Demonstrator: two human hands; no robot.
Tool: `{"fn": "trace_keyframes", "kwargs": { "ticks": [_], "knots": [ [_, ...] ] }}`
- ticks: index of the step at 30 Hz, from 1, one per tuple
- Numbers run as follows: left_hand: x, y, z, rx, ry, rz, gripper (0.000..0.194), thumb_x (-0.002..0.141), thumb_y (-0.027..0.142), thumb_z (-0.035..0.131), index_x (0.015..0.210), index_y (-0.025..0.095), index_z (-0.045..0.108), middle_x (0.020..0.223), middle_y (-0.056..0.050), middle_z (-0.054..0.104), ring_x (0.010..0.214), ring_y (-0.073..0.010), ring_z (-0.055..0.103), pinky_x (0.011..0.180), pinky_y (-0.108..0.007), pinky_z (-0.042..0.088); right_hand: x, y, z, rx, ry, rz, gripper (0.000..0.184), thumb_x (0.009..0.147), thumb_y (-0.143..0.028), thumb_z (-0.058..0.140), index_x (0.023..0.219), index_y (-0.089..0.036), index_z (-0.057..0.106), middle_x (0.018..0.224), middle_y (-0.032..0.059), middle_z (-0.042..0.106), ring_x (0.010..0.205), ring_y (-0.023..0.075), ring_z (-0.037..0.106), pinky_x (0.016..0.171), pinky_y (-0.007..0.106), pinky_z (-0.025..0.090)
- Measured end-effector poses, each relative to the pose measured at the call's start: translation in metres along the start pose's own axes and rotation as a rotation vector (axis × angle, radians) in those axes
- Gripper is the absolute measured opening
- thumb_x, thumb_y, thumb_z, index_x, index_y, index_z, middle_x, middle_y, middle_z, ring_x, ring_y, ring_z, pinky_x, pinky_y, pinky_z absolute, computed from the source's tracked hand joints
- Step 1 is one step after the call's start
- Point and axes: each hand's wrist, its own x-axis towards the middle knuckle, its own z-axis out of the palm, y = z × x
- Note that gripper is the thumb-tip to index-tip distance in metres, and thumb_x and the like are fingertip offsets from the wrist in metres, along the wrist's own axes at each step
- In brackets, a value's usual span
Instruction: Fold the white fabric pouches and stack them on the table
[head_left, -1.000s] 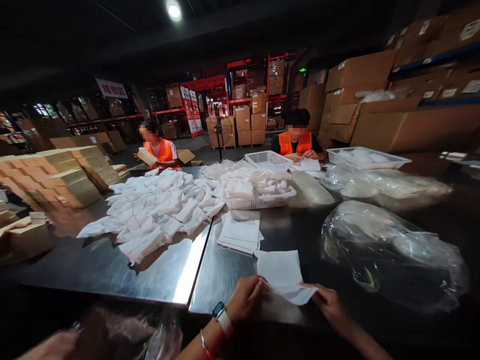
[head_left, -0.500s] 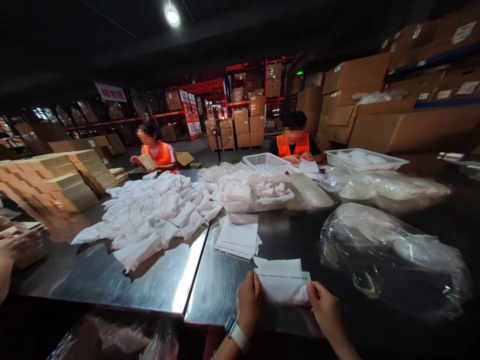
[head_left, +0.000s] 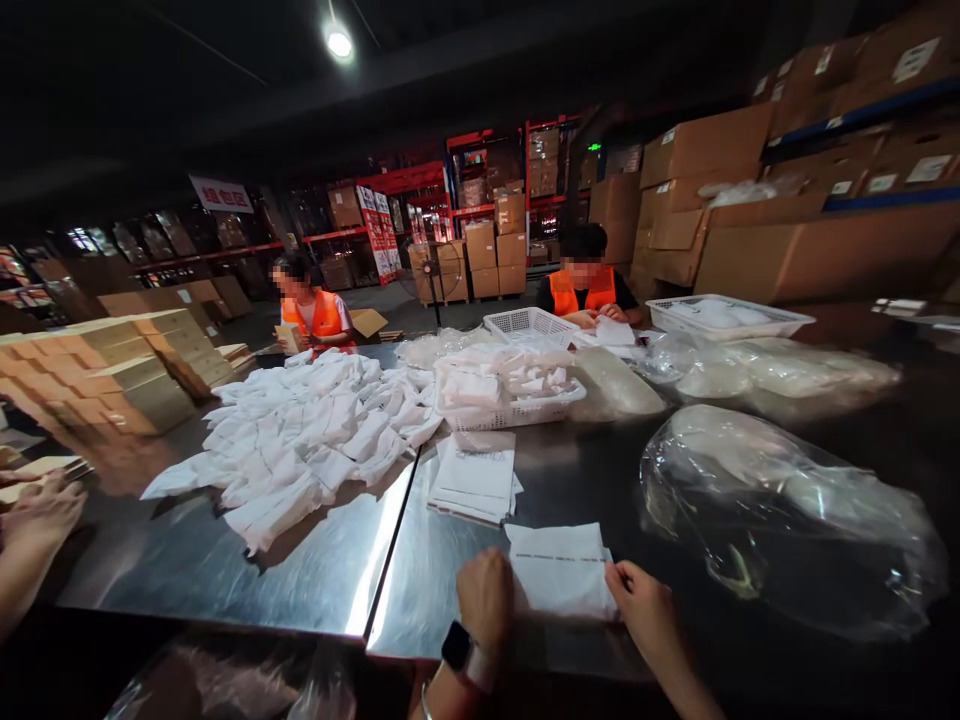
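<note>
A white sheet (head_left: 559,575), folded over, lies flat on the steel table (head_left: 315,560) near its front edge. My left hand (head_left: 486,598), with a watch on the wrist, presses the sheet's left edge. My right hand (head_left: 641,605) pinches its right edge. Just beyond the sheet sits a small stack of flat white sheets (head_left: 474,478).
A big heap of folded white pieces (head_left: 315,425) covers the table's left middle. A white basket (head_left: 510,385) of them stands behind. Clear plastic bags (head_left: 780,510) lie at right. Two people in orange vests sit across. Another person's hand (head_left: 41,515) and cardboard boxes (head_left: 112,370) are at left.
The sheet was folded over toward me and now lies flat and doubled. Both my hands moved onto its side edges. The person's hand at left came further into view.
</note>
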Motion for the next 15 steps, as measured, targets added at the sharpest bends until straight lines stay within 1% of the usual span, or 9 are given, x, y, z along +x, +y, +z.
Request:
{"fn": "trace_keyframes", "kwargs": {
  "ticks": [2, 4, 6, 7, 8, 10, 12, 13, 15],
  "knots": [
    [-0.001, 0.006, -0.009, 0.113, 0.103, 0.108, 0.039, 0.090, 0.003, 0.035, 0.114, 0.009, 0.065, 0.102, -0.017, 0.069, 0.094, -0.0300, 0.067, 0.080, -0.042, 0.052, -0.001, 0.004, 0.000, -0.065, -0.013, -0.013, 0.055, 0.081, -0.063, 0.032, 0.046, -0.024, 0.046, 0.043, 0.0028, 0.050, 0.040, 0.0136, 0.043, 0.044, 0.027, 0.034],
    [0.002, 0.014, -0.009, 0.145, 0.229, 0.381, 0.045, 0.091, 0.006, 0.037, 0.132, 0.015, 0.055, 0.125, -0.015, 0.062, 0.116, -0.0301, 0.059, 0.098, -0.050, 0.047, -0.001, 0.003, 0.000, -0.169, -0.006, -0.033, 0.048, 0.084, -0.054, 0.033, 0.057, -0.023, 0.058, 0.051, 0.0046, 0.059, 0.043, 0.0165, 0.052, 0.044, 0.027, 0.038],
    [0.008, 0.021, 0.002, 0.130, 0.261, 0.697, 0.043, 0.096, 0.017, 0.040, 0.137, 0.023, 0.051, 0.141, -0.009, 0.052, 0.132, -0.0284, 0.045, 0.111, -0.055, 0.036, -0.002, -0.002, 0.003, -0.317, 0.071, -0.079, 0.042, 0.088, -0.044, 0.034, 0.086, -0.021, 0.069, 0.078, 0.0089, 0.071, 0.055, 0.0199, 0.063, 0.046, 0.029, 0.043],
    [0.012, 0.024, 0.010, 0.112, 0.234, 0.798, 0.041, 0.098, 0.023, 0.039, 0.137, 0.025, 0.050, 0.144, -0.007, 0.049, 0.135, -0.0277, 0.042, 0.113, -0.056, 0.033, -0.002, -0.006, 0.006, -0.381, 0.119, -0.143, 0.042, 0.090, -0.037, 0.033, 0.102, -0.019, 0.069, 0.095, 0.0112, 0.072, 0.066, 0.0217, 0.068, 0.051, 0.030, 0.048],
    [0.016, 0.025, 0.019, 0.094, 0.193, 0.850, 0.040, 0.099, 0.028, 0.039, 0.137, 0.026, 0.050, 0.145, -0.006, 0.048, 0.136, -0.0273, 0.041, 0.114, -0.056, 0.032, -0.003, -0.009, 0.011, -0.430, 0.148, -0.245, 0.043, 0.091, -0.030, 0.032, 0.115, -0.018, 0.065, 0.112, 0.0123, 0.069, 0.080, 0.0233, 0.070, 0.059, 0.032, 0.052],
    [0.022, 0.025, 0.035, 0.053, 0.107, 0.864, 0.041, 0.099, 0.032, 0.039, 0.139, 0.028, 0.049, 0.144, -0.005, 0.049, 0.137, -0.0271, 0.040, 0.115, -0.057, 0.031, -0.003, -0.014, 0.026, -0.483, 0.131, -0.504, 0.049, 0.090, -0.015, 0.027, 0.125, -0.017, 0.061, 0.128, 0.0112, 0.063, 0.106, 0.0236, 0.065, 0.081, 0.036, 0.055],
    [0.024, 0.022, 0.045, -0.009, 0.042, 0.835, 0.043, 0.099, 0.031, 0.039, 0.141, 0.032, 0.046, 0.143, -0.003, 0.050, 0.139, -0.0260, 0.038, 0.117, -0.057, 0.028, -0.004, -0.012, 0.043, -0.509, 0.065, -0.683, 0.055, 0.086, -0.006, 0.024, 0.123, -0.015, 0.063, 0.126, 0.0102, 0.065, 0.116, 0.0218, 0.060, 0.096, 0.038, 0.051],
    [0.023, 0.019, 0.048, -0.047, 0.019, 0.812, 0.044, 0.099, 0.030, 0.039, 0.142, 0.034, 0.044, 0.143, -0.001, 0.050, 0.139, -0.0253, 0.037, 0.117, -0.057, 0.027, -0.005, -0.009, 0.051, -0.524, 0.035, -0.700, 0.056, 0.084, -0.004, 0.024, 0.122, -0.014, 0.064, 0.125, 0.0104, 0.065, 0.116, 0.0216, 0.060, 0.097, 0.039, 0.050],
    [0.019, 0.012, 0.051, -0.125, 0.001, 0.715, 0.048, 0.097, 0.025, 0.038, 0.145, 0.032, 0.041, 0.147, -0.002, 0.046, 0.140, -0.0258, 0.035, 0.117, -0.056, 0.027, -0.007, -0.002, 0.064, -0.530, 0.001, -0.613, 0.054, 0.083, -0.004, 0.027, 0.121, -0.011, 0.065, 0.125, 0.0137, 0.064, 0.118, 0.0240, 0.060, 0.097, 0.041, 0.051]
  ]
}}
